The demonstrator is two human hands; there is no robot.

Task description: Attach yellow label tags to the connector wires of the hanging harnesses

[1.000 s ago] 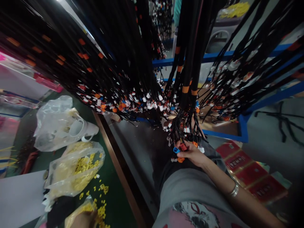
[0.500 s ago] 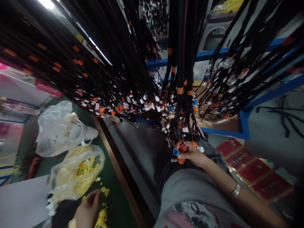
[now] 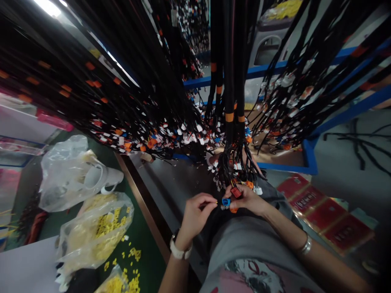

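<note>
Pinched between the thumb and finger of my left hand (image 3: 199, 212) is a tiny yellow plastic piece (image 3: 216, 202), held just left of a blue connector (image 3: 225, 202). My right hand (image 3: 246, 200) grips wire ends with the blue connector and a red connector (image 3: 235, 191) at its fingers. An orange connector (image 3: 233, 210) shows below them. These wires belong to a black wire harness (image 3: 229, 154) hanging from above, wrapped with orange tape. More white and orange connectors dangle beside my right hand.
Dense rows of harnesses (image 3: 131, 101) hang left and right over a blue frame (image 3: 284, 167). A green table (image 3: 146, 240) at left carries bags of yellow pieces (image 3: 111, 221), loose pieces and a white mug (image 3: 104, 176). Red packaging (image 3: 324, 211) lies at right.
My left hand has moved from the yellow pieces on the table rightward to beside the blue connector, carrying a small yellow piece. My right hand stays at the connectors.
</note>
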